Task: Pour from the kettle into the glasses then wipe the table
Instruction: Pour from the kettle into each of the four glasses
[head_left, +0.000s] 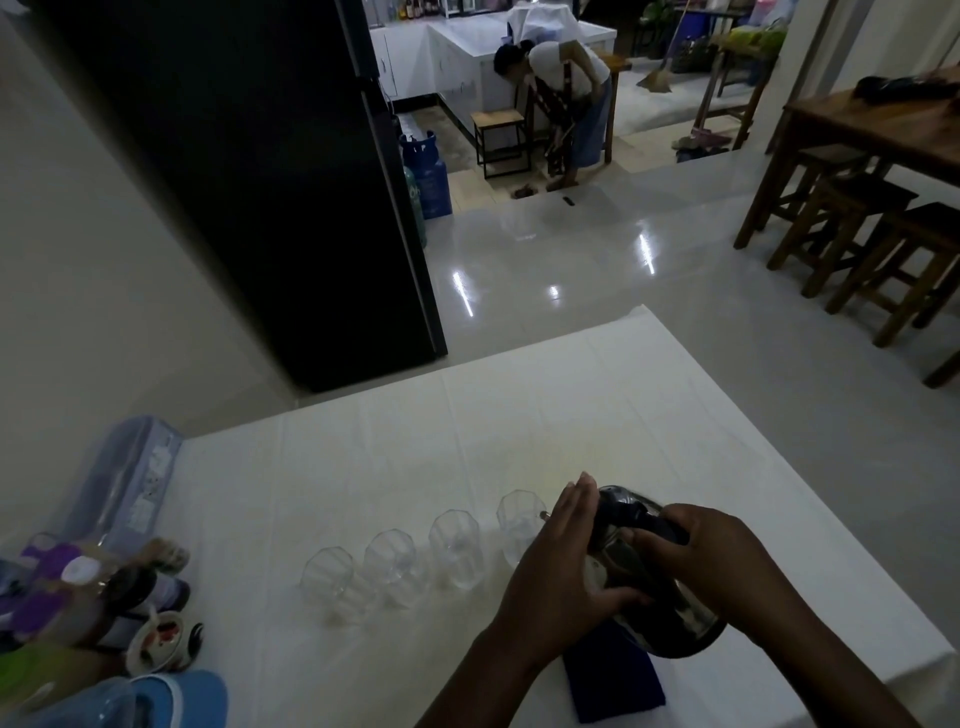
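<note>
Several clear faceted glasses stand in a row on the white table (467, 415), from the leftmost glass (328, 579) to the rightmost glass (519, 527). A shiny dark kettle (639, 561) is tilted left, its spout at the rightmost glass's rim. My right hand (696, 551) grips the kettle's black handle from above. My left hand (561, 566) presses flat against the kettle's left side, thumb underneath. A dark blue cloth (613, 680) lies on the table beneath the kettle. Whether liquid flows is too dim to tell.
Bottles and jars (78, 587), a small bowl (161, 644) and a blue lid (171, 696) crowd the table's left corner. A black fridge (234, 182) stands beyond. A person (566, 88) bends over in the far kitchen. Wooden stools (872, 244) stand right.
</note>
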